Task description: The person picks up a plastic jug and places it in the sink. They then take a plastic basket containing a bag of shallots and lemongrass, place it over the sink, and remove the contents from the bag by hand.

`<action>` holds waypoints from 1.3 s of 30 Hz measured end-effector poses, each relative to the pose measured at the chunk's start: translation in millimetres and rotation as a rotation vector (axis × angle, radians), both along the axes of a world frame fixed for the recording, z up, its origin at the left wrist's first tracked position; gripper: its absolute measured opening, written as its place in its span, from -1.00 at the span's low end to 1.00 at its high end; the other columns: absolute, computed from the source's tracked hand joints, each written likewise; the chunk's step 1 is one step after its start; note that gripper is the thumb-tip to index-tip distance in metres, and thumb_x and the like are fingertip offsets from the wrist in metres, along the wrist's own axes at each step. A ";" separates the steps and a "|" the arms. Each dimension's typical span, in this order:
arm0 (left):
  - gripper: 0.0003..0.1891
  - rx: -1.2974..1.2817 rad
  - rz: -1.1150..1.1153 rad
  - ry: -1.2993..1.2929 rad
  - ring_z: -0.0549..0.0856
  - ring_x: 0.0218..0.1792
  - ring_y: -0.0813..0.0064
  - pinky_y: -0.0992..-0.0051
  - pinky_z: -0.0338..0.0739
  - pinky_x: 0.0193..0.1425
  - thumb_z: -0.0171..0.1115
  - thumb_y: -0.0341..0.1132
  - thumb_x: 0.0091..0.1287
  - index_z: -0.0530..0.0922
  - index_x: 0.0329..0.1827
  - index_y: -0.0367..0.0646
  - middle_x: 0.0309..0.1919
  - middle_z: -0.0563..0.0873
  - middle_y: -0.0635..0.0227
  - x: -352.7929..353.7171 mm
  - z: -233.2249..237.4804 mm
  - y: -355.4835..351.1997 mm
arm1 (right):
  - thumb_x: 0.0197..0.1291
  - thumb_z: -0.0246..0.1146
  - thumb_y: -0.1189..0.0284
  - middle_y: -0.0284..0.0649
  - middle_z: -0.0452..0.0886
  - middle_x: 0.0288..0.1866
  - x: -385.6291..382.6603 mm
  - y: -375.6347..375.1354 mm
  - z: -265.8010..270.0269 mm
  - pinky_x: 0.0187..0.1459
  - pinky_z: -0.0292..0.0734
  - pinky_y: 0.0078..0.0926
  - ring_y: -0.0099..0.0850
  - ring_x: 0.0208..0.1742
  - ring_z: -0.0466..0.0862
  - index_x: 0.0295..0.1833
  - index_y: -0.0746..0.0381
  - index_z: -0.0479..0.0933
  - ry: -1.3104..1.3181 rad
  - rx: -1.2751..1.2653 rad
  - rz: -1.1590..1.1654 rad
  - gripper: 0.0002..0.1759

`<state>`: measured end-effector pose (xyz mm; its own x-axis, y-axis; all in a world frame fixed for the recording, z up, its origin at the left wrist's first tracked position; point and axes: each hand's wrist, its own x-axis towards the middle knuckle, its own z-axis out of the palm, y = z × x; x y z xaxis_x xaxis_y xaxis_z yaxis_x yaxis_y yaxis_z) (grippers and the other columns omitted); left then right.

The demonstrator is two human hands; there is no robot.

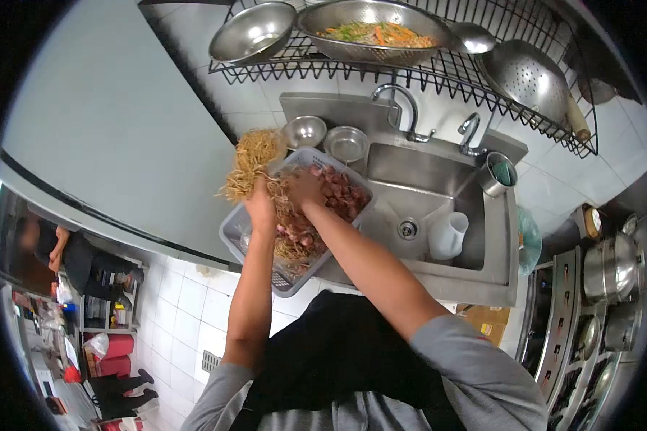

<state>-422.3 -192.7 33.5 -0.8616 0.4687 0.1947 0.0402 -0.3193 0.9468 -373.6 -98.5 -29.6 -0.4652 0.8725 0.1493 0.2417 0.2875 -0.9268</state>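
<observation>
A grey plastic basket point(286, 284) in front of me holds a heap of small reddish-purple bulbs point(346, 192) that look like shallots, with dry strands among them. My left hand point(261, 206) is closed round the lower end of a bushy bunch of dry straw-coloured stalks point(257, 154), which stands up past the basket's far left edge. Over the heap, close beside it, my right hand point(306, 188) reaches in among the bulbs and strands. Its fingers are blurred and partly hidden.
Right of the basket is a steel sink point(424, 161) with a white plastic jug point(448, 235) and two taps. Two metal bowls point(305, 132) stand behind the basket. Overhead, a wire rack point(295, 70) carries a colander of shredded vegetables point(377, 34). A person point(86, 258) is at far left.
</observation>
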 end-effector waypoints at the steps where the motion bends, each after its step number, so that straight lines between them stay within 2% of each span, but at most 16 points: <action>1: -0.69 0.035 0.040 0.108 0.59 -0.04 0.42 0.44 0.49 0.04 0.13 -0.38 0.36 0.54 0.09 -0.36 0.00 0.63 0.29 11.1 12.1 -1.8 | 0.24 0.20 0.20 -0.01 0.69 -0.21 -0.7 -2.0 7.1 -0.14 0.49 -0.14 0.02 -0.19 0.64 -0.23 0.25 0.67 -0.006 -0.011 -0.012 -0.68; 4: -0.71 0.069 0.021 0.058 0.59 -0.08 0.43 0.45 0.49 0.03 0.12 -0.36 0.37 0.56 0.04 -0.39 -0.05 0.65 0.27 6.0 15.4 -7.4 | 0.24 0.20 0.15 0.02 0.69 -0.24 -15.8 1.2 11.5 -0.09 0.51 -0.12 0.04 -0.15 0.66 -0.19 0.24 0.69 -0.280 0.115 0.097 -0.64; 6: -0.72 0.012 0.037 0.069 0.60 -0.10 0.43 0.44 0.49 0.02 0.11 -0.36 0.38 0.57 0.01 -0.41 -0.08 0.67 0.24 5.2 17.0 -13.8 | 0.21 0.20 0.08 0.08 0.68 -0.23 -28.1 0.9 5.8 -0.04 0.51 -0.11 0.04 -0.15 0.67 -0.17 0.25 0.69 -0.104 0.041 0.111 -0.56; 8: -0.72 0.017 0.028 0.129 0.60 -0.10 0.43 0.44 0.49 0.01 0.10 -0.36 0.39 0.56 0.00 -0.42 -0.06 0.66 0.24 5.3 17.2 -21.4 | 0.14 0.22 -0.04 0.09 0.69 -0.21 -21.9 2.9 5.3 -0.01 0.52 -0.12 0.04 -0.14 0.67 -0.17 0.28 0.67 0.144 -0.295 -0.032 -0.45; 10: -0.73 -0.075 0.137 0.293 0.60 -0.08 0.41 0.44 0.49 0.03 0.07 -0.37 0.41 0.56 -0.02 -0.43 -0.04 0.65 0.23 26.1 36.4 -33.7 | 0.13 0.20 -0.05 0.08 0.69 -0.24 -7.8 35.3 7.2 -0.10 0.56 -0.10 0.00 -0.18 0.69 -0.20 0.20 0.69 -0.307 0.326 0.098 -0.49; 11: -0.73 -0.013 0.104 0.152 0.59 -0.04 0.41 0.43 0.49 0.05 0.06 -0.37 0.41 0.54 0.01 -0.42 -0.03 0.64 0.22 25.0 34.7 -35.4 | 0.13 0.20 -0.05 0.08 0.69 -0.24 -4.6 40.8 9.6 -0.10 0.56 -0.10 0.00 -0.18 0.69 -0.20 0.20 0.69 -0.310 0.333 0.100 -0.49; 13: -0.71 0.124 -0.033 -0.150 0.61 -0.04 0.46 0.43 0.56 -0.03 0.08 -0.35 0.41 0.51 0.09 -0.36 -0.02 0.62 0.20 30.4 42.8 -40.1 | 0.09 0.25 -0.07 0.03 0.71 -0.23 8.0 46.2 27.5 -0.11 0.56 -0.12 -0.01 -0.18 0.70 -0.17 0.22 0.68 -0.326 -0.067 0.080 -0.46; 14: -0.71 0.133 -0.020 -0.149 0.61 -0.04 0.46 0.43 0.56 -0.03 0.08 -0.35 0.41 0.51 0.09 -0.36 -0.02 0.62 0.20 26.7 41.0 -39.8 | 0.09 0.25 -0.07 0.03 0.71 -0.23 13.6 45.0 34.9 -0.11 0.56 -0.12 -0.01 -0.18 0.70 -0.17 0.22 0.68 -0.327 -0.056 0.093 -0.46; 17: -0.75 0.241 0.056 -0.154 0.64 -0.27 0.53 0.48 0.58 -0.30 0.11 -0.33 0.41 0.52 0.03 -0.31 -0.18 0.64 0.27 18.8 41.8 -36.3 | 0.14 0.23 -0.08 -0.03 0.71 -0.17 36.9 28.2 49.3 -0.08 0.54 -0.16 -0.07 -0.14 0.70 -0.12 0.26 0.66 -0.247 -0.002 0.259 -0.43; 19: -0.80 0.242 0.042 -0.181 0.59 -0.53 0.55 0.52 0.48 -0.54 0.14 -0.29 0.40 0.53 -0.10 -0.27 -0.40 0.61 0.36 25.1 54.5 -37.3 | 0.23 0.19 -0.05 -0.07 0.71 -0.17 54.1 7.7 57.5 -0.03 0.53 -0.25 -0.13 -0.12 0.69 -0.09 0.26 0.65 0.124 -0.101 0.278 -0.45; 25: -0.80 0.266 -0.041 -0.292 0.54 -0.67 0.52 0.52 0.40 -0.62 0.18 -0.24 0.37 0.53 -0.17 -0.20 -0.58 0.57 0.40 28.4 53.1 -23.2 | 0.29 0.21 0.14 -0.04 0.69 -0.22 47.9 -22.9 58.5 0.04 0.46 -0.30 -0.13 -0.11 0.67 -0.11 0.27 0.64 0.354 0.026 0.394 -0.62; 29: -0.81 0.239 -0.068 -0.284 0.60 -0.58 0.51 0.52 0.45 -0.56 0.18 -0.28 0.36 0.54 -0.12 -0.23 -0.47 0.62 0.36 26.3 38.5 -18.2 | 0.26 0.22 0.27 0.06 0.65 -0.17 46.8 -20.5 59.7 -0.05 0.47 -0.18 0.00 -0.14 0.64 -0.11 0.26 0.63 0.201 0.117 0.339 -0.72; 33: -0.69 0.111 0.091 -0.035 0.61 -0.21 0.48 0.49 0.52 -0.14 0.21 -0.36 0.33 0.53 0.06 -0.34 -0.10 0.64 0.28 38.3 29.7 -12.6 | 0.29 0.17 0.22 0.09 0.65 -0.18 13.1 -2.0 3.0 -0.05 0.46 -0.11 0.02 -0.14 0.64 -0.13 0.31 0.63 0.088 0.031 0.190 -0.65; 35: -0.70 0.090 0.081 -0.006 0.61 -0.20 0.48 0.49 0.52 -0.13 0.20 -0.36 0.33 0.53 0.05 -0.34 -0.10 0.64 0.28 35.6 26.2 -15.7 | 0.34 0.06 0.10 0.09 0.64 -0.17 -5.4 20.0 -21.6 0.00 0.43 -0.05 0.04 -0.09 0.62 -0.14 0.38 0.61 -0.451 0.543 0.089 -0.49; 37: -0.71 0.059 0.075 0.024 0.62 -0.19 0.48 0.50 0.51 -0.12 0.19 -0.36 0.33 0.54 0.04 -0.34 -0.09 0.63 0.27 33.4 20.4 -22.9 | 0.35 0.04 0.10 0.05 0.66 -0.28 7.2 45.6 -25.2 -0.05 0.44 -0.07 0.02 -0.17 0.63 -0.19 0.36 0.60 -0.359 0.353 0.047 -0.50; 39: -0.73 0.079 0.143 0.066 0.59 -0.36 0.52 0.48 0.50 -0.36 0.12 -0.33 0.36 0.54 0.01 -0.32 -0.21 0.63 0.31 31.1 22.1 -24.4 | 0.36 0.03 0.09 0.00 0.67 -0.38 7.2 55.3 -20.7 -0.11 0.45 -0.09 0.01 -0.26 0.65 -0.23 0.34 0.59 -0.263 0.179 0.003 -0.51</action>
